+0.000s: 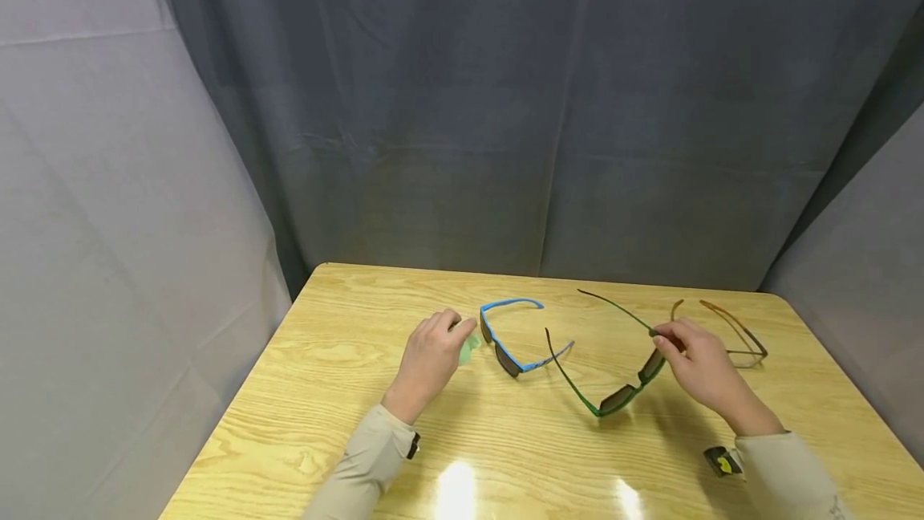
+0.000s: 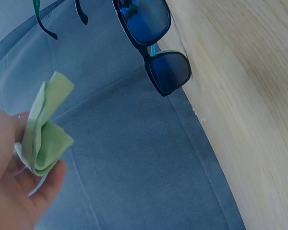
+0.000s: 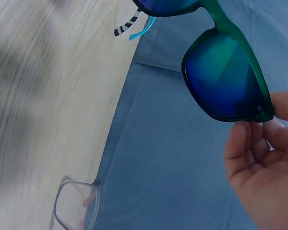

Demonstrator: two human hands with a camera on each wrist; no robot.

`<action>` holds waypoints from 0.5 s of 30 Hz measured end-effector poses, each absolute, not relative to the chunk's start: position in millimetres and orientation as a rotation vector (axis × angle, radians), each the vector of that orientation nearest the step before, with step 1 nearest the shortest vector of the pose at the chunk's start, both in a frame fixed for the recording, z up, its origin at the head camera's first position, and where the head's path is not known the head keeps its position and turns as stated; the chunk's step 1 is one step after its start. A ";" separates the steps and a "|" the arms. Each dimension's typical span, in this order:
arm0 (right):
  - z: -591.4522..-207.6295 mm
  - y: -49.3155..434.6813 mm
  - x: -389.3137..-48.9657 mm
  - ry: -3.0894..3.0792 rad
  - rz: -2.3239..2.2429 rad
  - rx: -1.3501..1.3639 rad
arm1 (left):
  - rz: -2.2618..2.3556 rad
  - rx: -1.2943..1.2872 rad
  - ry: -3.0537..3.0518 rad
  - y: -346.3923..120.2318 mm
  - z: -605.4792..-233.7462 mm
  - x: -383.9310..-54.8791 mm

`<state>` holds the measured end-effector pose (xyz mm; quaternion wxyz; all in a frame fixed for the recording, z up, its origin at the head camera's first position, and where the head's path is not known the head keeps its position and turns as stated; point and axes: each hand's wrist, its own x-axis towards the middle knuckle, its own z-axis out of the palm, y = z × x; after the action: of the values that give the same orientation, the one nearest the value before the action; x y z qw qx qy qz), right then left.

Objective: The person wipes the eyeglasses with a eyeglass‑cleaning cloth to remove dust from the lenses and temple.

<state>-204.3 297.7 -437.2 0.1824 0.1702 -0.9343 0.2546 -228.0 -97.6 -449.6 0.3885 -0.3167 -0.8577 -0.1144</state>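
Green-framed sunglasses (image 1: 617, 400) with dark lenses are held by my right hand (image 1: 703, 367), which pinches them at one corner of the frame. Their temples are unfolded and point away from me. The right wrist view shows a blue-green mirrored lens (image 3: 225, 79) with thumb and fingers at its outer corner. My left hand (image 1: 429, 351) grips a folded light green cloth (image 2: 50, 129) between thumb and fingers, over the middle of the table. Just right of that hand, blue sunglasses (image 1: 505, 351) rest on the table with temples spread.
Clear-lensed glasses with brownish temples (image 1: 754, 343) lie at the right, behind my right hand. The wooden table (image 1: 325, 424) ends at a grey curtain (image 1: 447, 119), with pale cloth walls (image 1: 108, 263) at the sides.
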 end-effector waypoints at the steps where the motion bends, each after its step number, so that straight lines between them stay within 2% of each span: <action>1: -437.6 298.8 -204.7 -2.639 0.733 0.463 | -0.283 -0.806 -2.187 -98.0 -449.9 -227.7; 15: -440.0 308.8 -209.7 -2.686 0.905 0.151 | -0.357 -0.814 -2.255 -100.4 -450.2 -224.9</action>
<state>-209.7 308.8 -440.0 0.1508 0.0527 -0.9355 0.3151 -224.9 -100.4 -450.2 0.3510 -0.3146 -0.8711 -0.1378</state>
